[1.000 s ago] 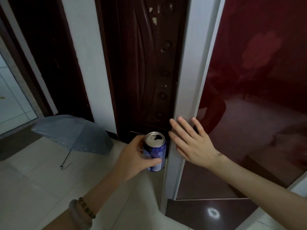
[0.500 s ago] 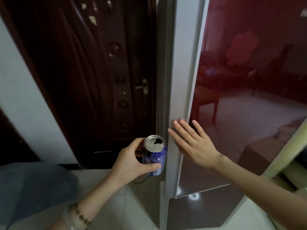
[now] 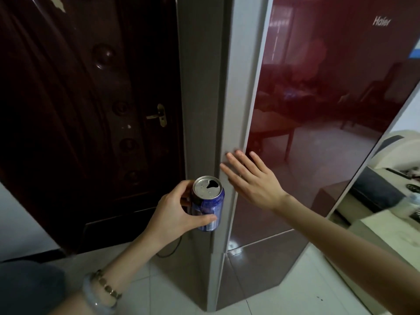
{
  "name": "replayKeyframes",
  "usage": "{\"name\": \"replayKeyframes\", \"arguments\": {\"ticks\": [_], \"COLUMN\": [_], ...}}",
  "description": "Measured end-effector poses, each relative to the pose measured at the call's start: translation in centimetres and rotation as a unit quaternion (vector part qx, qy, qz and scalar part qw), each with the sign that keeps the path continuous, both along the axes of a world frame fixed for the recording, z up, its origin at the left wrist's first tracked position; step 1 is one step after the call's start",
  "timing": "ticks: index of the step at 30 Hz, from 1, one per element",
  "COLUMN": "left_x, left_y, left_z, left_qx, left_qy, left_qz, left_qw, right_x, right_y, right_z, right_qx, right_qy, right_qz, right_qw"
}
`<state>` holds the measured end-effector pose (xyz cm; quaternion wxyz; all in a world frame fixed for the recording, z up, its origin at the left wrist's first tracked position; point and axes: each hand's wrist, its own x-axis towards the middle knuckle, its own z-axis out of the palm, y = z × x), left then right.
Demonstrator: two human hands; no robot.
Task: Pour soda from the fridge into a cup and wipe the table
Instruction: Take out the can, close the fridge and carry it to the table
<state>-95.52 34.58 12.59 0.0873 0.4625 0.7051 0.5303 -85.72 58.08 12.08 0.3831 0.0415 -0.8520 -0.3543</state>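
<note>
Beside the Haier fridge (image 3: 318,133), left grip (image 3: 175,214) holds soda can (image 3: 208,201).

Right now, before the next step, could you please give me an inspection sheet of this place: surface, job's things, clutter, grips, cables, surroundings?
Surface: pale floor tiles; a pale top at the right edge, blurred.
Job's things: soda can, blue, opened, upright; fridge door, red and glossy, looks closed. No cup or cloth seen.
Clutter: grey-blue thing at lower left, cut off by the frame.
Grips: left hand holds the soda can; right hand lies flat on the fridge door's edge, fingers straight.
Cables: black cable on the floor beside the fridge.
Surroundings: dark wooden door with a brass handle.
</note>
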Motion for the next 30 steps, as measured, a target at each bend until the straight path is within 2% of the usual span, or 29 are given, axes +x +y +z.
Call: {"name": "replayKeyframes", "arguments": {"ticks": [7,12,14,17,19,20,21,24,26,30], "left_x": [-0.5,-0.5,-0.6,-0.6,-0.6,-0.5,-0.4,0.2,0.8,3.0], "left_y": [1.3,1.7,1.7,1.8,1.8,1.8,1.9,2.0,2.1,2.9], "left_z": [-0.2,0.1,0.1,0.0,-0.1,-0.2,-0.3,-0.7,-1.1,-2.1], "left_qx": [0.004,0.005,0.003,0.001,-0.001,-0.002,-0.003,-0.006,-0.007,-0.02], "left_qy": [-0.007,-0.019,-0.019,-0.022,-0.022,-0.022,-0.023,-0.024,-0.02,-0.005], "left_qz": [-0.011,-0.03,-0.042,-0.056,-0.074,-0.086,-0.098,-0.134,-0.161,-0.224], "left_qw": [1.0,0.999,0.999,0.998,0.997,0.996,0.995,0.991,0.987,0.974], "right_x": [-0.5,0.1,0.9,2.5,4.0,4.7,5.4,7.4,9.1,12.6], "right_y": [0.3,-0.9,-2.4,-5.3,-7.2,-8.1,-8.7,-10.1,-11.0,-13.7], "right_z": [0.7,1.1,1.2,0.5,-0.1,-0.4,-0.6,-1.3,-1.8,-1.9], "right_qx": [0.012,-0.032,-0.089,-0.271,-0.402,-0.473,-0.554,-0.781,-0.847,-0.917], "right_qy": [-0.042,-0.068,-0.081,-0.083,-0.1,-0.109,-0.118,-0.098,-0.076,0.0], "right_qz": [-0.006,-0.026,-0.029,-0.023,-0.04,-0.054,-0.066,-0.052,-0.047,-0.062], "right_qw": [0.999,0.997,0.992,0.959,0.909,0.872,0.822,0.615,0.524,0.395]}}
